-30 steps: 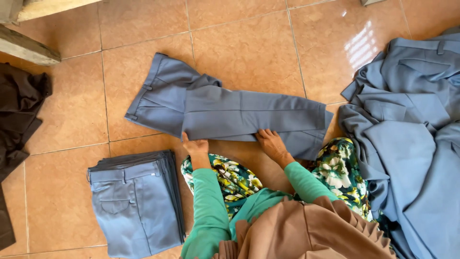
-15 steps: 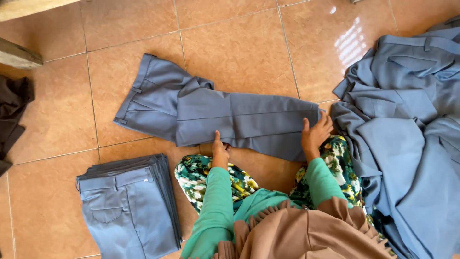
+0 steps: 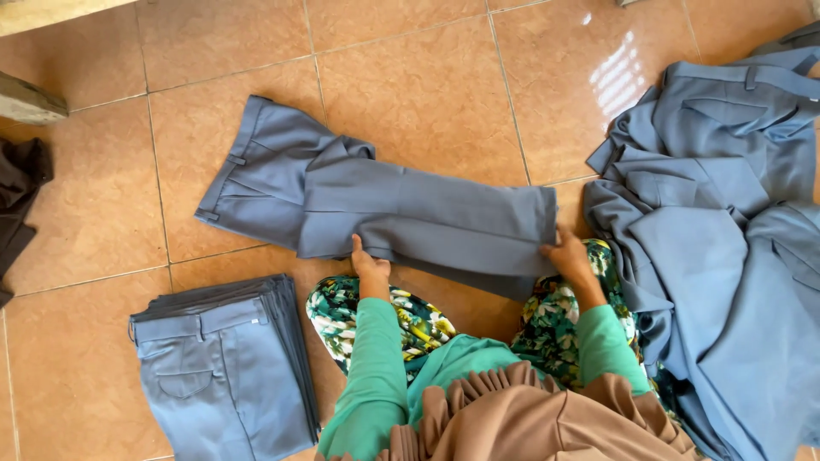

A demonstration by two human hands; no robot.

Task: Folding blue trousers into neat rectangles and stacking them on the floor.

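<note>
A pair of blue-grey trousers (image 3: 367, 201) lies flat on the tiled floor in front of me, waistband to the left, leg ends to the right. My left hand (image 3: 369, 263) rests on the near edge of the legs around the middle. At the leg ends my right hand (image 3: 565, 254) pinches the hem between fingers and thumb. Both arms wear green sleeves.
A stack of folded blue-grey trousers (image 3: 224, 367) sits at the near left. A loose heap of the same trousers (image 3: 726, 222) fills the right side. A dark garment (image 3: 19, 205) lies at the far left, beside a wooden beam (image 3: 30, 98).
My right hand slid rightward along the trouser legs to the hem. The left hand shifted slightly right along the near edge. The camera view moved a little.
</note>
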